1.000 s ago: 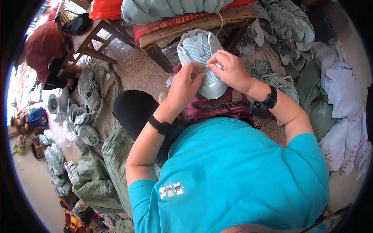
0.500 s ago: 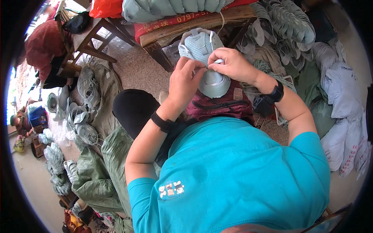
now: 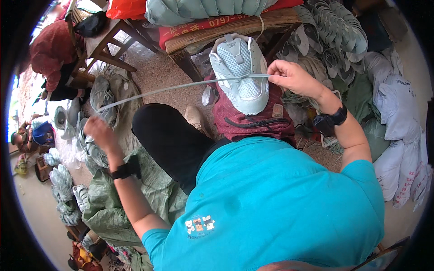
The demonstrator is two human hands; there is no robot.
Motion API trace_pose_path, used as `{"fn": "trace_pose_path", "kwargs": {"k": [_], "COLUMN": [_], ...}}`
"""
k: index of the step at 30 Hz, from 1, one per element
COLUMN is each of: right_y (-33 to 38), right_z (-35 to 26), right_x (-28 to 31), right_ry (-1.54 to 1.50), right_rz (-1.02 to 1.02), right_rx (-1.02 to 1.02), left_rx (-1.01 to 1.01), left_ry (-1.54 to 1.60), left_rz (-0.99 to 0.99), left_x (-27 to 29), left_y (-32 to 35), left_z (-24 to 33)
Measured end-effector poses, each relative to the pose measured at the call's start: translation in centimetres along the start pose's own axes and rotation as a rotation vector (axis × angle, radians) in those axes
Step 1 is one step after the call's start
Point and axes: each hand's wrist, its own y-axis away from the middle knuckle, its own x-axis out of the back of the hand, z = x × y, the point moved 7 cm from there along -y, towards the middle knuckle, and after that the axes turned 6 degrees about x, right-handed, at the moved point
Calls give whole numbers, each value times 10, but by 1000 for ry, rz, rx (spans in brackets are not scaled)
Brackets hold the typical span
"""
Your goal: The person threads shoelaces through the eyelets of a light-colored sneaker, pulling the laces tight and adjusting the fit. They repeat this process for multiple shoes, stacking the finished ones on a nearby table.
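A pale mint sneaker upper (image 3: 246, 92) rests toe toward me on a maroon zippered cloth (image 3: 260, 126) at my lap. A flat light-green shoelace (image 3: 176, 85) crosses its throat and stretches far out to the left. My right hand (image 3: 291, 77) pinches a short length of the lace just right of the upper. Out at the left, my left hand (image 3: 103, 134) is closed at the long end of the lace; motion blurs its fingers. Both hands are off the upper itself.
A wooden bench (image 3: 235, 28) stands just beyond the upper, stacked with grey-green pieces (image 3: 208, 11). Bundled shoe parts (image 3: 341, 31) and white sacks (image 3: 398, 106) line the right. Finished-looking shoes (image 3: 101, 97) and green sacking (image 3: 113, 198) lie left. Other people sit farther left.
Both hands were together over the upper. My left hand has swung far out to the left, drawing the lace long; my right hand has moved slightly right.
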Motion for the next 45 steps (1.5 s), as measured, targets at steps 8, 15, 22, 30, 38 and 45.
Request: {"fn": "trace_pose_path", "kwargs": {"k": [8, 15, 22, 30, 38, 45], "right_y": [20, 33, 59, 257, 143, 24], "right_z": [38, 134, 282, 418, 363, 44], "right_x": [43, 94, 174, 245, 141, 20], "right_ry": [342, -100, -1418, -955, -710, -429], "right_rz": [93, 365, 1057, 1468, 726, 370], "right_rx": [244, -404, -163, -478, -522, -87], "left_rx": [1490, 1099, 579, 726, 508, 587], "left_ry": [905, 1455, 1531, 1490, 1174, 1216], "left_rz": [156, -258, -814, -1084, -1104, -1020], "left_x": [39, -31, -57, -72, -76, -81], "left_y": [150, 25, 35, 82, 83, 84], "left_z": [-279, 42, 329, 375, 383, 377]}}
